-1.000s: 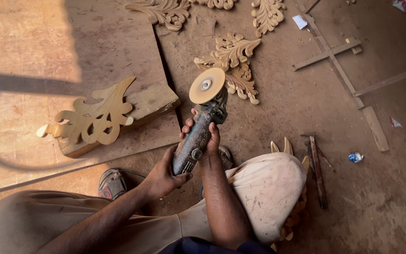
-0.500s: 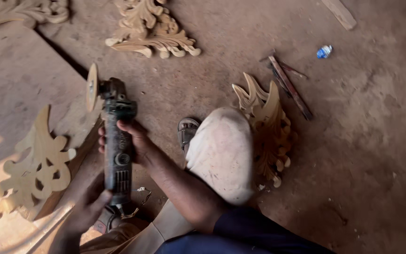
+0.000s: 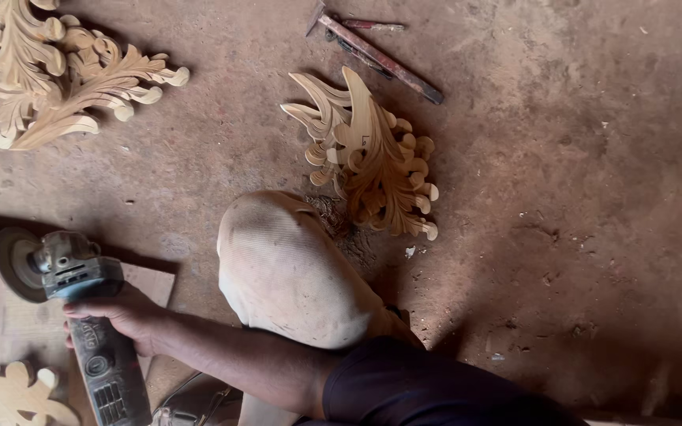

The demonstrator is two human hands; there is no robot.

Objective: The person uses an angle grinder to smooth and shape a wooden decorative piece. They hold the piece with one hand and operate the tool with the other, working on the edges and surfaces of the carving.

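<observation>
My right hand [image 3: 120, 315] grips the body of a grey angle grinder [image 3: 69, 268] at the lower left. Its worn disc [image 3: 13, 264] hangs over a flat wooden board [image 3: 151, 284]. My left hand is out of the picture. A pale carved leaf ornament [image 3: 9, 390] lies on the board just below the grinder. My bent knee in light trousers [image 3: 286, 268] fills the middle. Beside it, a carved wooden leaf piece [image 3: 372, 158] rests on the dirt floor.
More carved leaf ornaments [image 3: 65, 79] lie at the top left. A hammer-like tool with a long reddish handle [image 3: 376, 55] and a thin rod lie at the top centre. Bare brown dirt floor [image 3: 578, 197] spreads to the right. A sandal [image 3: 199, 402] shows at the bottom.
The view has swung right, pushing the grinder and board to the left edge. My left hand, earlier on the grinder's rear, has gone out of view. The right hand still holds the grinder.
</observation>
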